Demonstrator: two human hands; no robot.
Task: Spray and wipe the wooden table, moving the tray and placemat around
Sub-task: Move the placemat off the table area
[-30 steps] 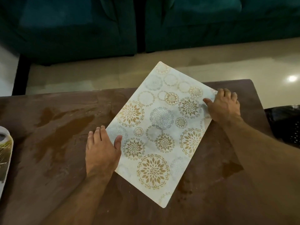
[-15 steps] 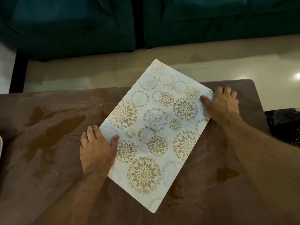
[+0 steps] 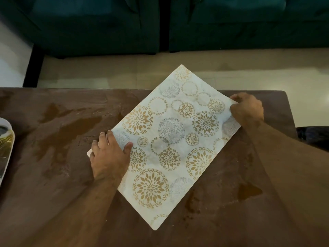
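While the placemat (image 3: 170, 145) lies askew on the table (image 3: 53, 157) (its far corner juts past the edge), the left hand (image 3: 110, 157) pinches its left corner and the right hand (image 3: 247, 109) grips its right corner. A tray (image 3: 6, 148) sits far left.

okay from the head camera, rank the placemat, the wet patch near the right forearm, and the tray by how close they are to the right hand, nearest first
1. Placemat: under the right hand, at its right corner.
2. Wet patch: nearer the viewer, beside the right forearm.
3. Tray: far left table edge.
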